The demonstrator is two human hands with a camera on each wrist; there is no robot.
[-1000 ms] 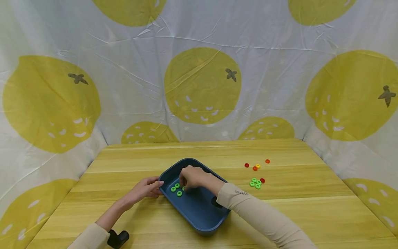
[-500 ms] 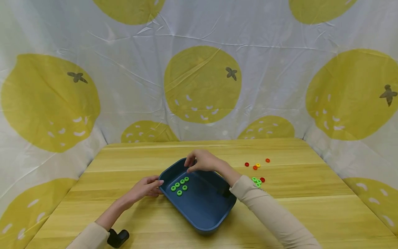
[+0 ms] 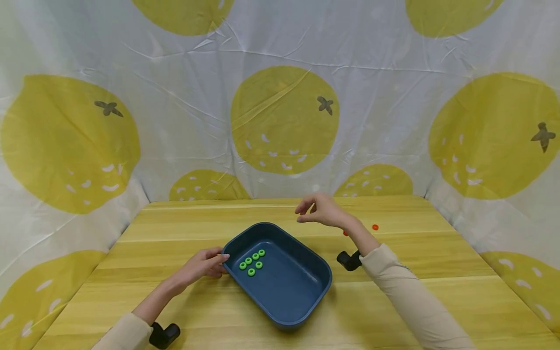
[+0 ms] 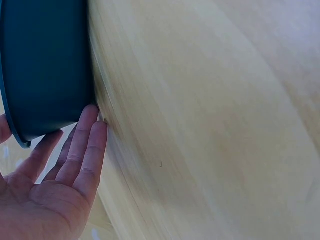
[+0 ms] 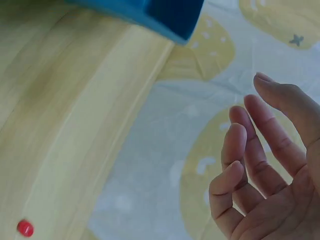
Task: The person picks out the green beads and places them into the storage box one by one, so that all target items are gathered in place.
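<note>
A dark blue rectangular tray [image 3: 288, 291] stands angled on the wooden table. Several small green rings [image 3: 259, 265] lie on its floor near the far left corner. My left hand [image 3: 205, 265] holds the tray's left corner, thumb over the rim and fingers along the outer wall [image 4: 45, 65]. Beyond the tray's right side my right hand [image 3: 323, 210] hangs above the table. Its fingers bend loosely around nothing, as the right wrist view also shows. Close to the right forearm lie an orange ring [image 3: 375, 227] and a partly hidden red one [image 3: 345, 233].
Black wrist-camera mounts [image 3: 348, 261] stick out from both wrists. A white curtain [image 3: 376, 116] with yellow fruit prints rises behind the table [image 3: 437, 291] and along both sides. The right forearm covers part of the table on the right.
My right hand has come up out of the tray and moved right and away. A row of green rings it covered now shows. The left hand stays on the corner.
</note>
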